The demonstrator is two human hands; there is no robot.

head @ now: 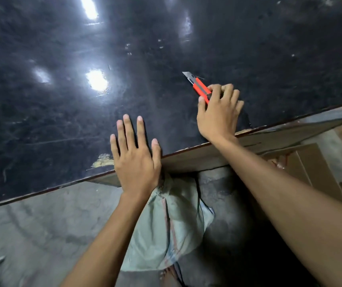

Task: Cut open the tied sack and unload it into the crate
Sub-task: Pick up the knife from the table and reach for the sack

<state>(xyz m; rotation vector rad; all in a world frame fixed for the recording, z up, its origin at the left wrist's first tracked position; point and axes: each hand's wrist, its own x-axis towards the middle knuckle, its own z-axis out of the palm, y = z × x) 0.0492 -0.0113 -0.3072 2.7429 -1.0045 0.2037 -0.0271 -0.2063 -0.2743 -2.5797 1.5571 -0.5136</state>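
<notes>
Black tabletop point(62, 121): left hand point(137, 160) flat; right hand point(217, 114) grips cutter point(199, 85); sack point(166, 224) partly hidden beneath.

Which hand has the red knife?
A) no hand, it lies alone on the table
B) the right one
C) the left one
B: the right hand has its fingers curled round the red knife, while the left hand lies flat on the black table.
</notes>
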